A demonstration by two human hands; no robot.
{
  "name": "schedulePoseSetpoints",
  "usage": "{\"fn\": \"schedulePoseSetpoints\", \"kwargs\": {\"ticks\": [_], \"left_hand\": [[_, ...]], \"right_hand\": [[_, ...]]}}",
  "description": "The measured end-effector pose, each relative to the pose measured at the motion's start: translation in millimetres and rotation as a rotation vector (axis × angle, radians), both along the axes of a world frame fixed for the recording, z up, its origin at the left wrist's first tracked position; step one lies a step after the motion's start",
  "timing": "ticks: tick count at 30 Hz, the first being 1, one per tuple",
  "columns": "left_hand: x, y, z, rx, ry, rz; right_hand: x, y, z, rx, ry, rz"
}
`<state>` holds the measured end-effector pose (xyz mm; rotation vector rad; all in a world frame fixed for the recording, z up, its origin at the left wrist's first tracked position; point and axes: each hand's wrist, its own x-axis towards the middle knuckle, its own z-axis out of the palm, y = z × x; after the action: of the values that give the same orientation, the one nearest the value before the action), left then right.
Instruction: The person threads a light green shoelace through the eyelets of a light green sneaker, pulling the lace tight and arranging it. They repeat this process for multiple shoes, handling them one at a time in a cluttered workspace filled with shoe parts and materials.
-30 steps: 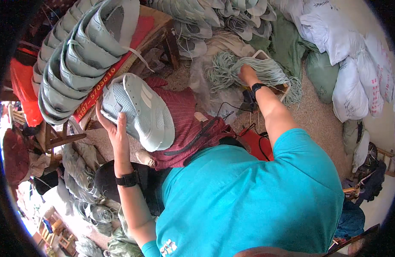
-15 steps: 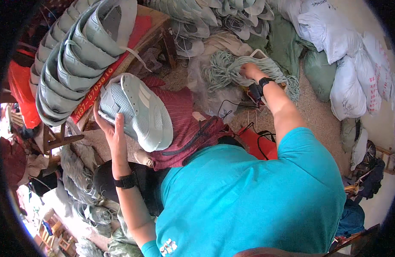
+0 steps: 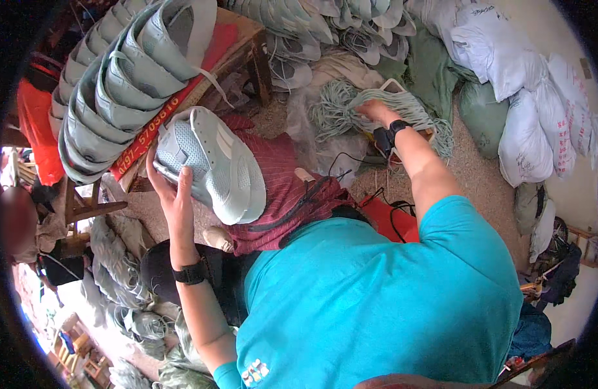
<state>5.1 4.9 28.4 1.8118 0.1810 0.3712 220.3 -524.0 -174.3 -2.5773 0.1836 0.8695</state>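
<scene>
My left hand point(image 3: 172, 188) grips a pale grey-green shoe upper point(image 3: 237, 178) at its tongue end, with the thumb on the mesh and the fingers round the far side. The upper has no sole and lies above the maroon striped cloth point(image 3: 266, 155) over my lap. Reaching forward to the right, my right hand point(image 3: 376, 113) has its fingers closed on strands at the top of a thick bundle of pale green shoelaces point(image 3: 409, 104). The bundle rests across a small white-framed holder point(image 3: 394, 84). My fingertips are partly lost among the laces.
Nested shoe uppers point(image 3: 127, 91) stand in a long row on a wooden bench point(image 3: 247, 45) at the left. More uppers point(image 3: 299, 32) are heaped at the back. White sacks point(image 3: 526, 129) line the right side. A black cord point(image 3: 341, 162) crosses near the laces. Another person point(image 3: 20, 220) is at the far left.
My right hand has shifted slightly left over the lace bundle, its fingers now pointing left. The upper in my left hand has moved a little to the right and up.
</scene>
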Motion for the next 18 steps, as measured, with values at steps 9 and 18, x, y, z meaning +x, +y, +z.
{"fn": "schedulePoseSetpoints", "kwargs": {"ticks": [9,18], "left_hand": [[-14.8,-24.8,29.7,0.781,-0.277,0.338],[-37.3,-77.1,81.9,-0.241,0.147,-0.610]], "right_hand": [[-20.8,73.7,65.9,0.560,-0.204,-0.292],[-151.8,246.2,299.2,1.049,-0.495,0.697]]}}
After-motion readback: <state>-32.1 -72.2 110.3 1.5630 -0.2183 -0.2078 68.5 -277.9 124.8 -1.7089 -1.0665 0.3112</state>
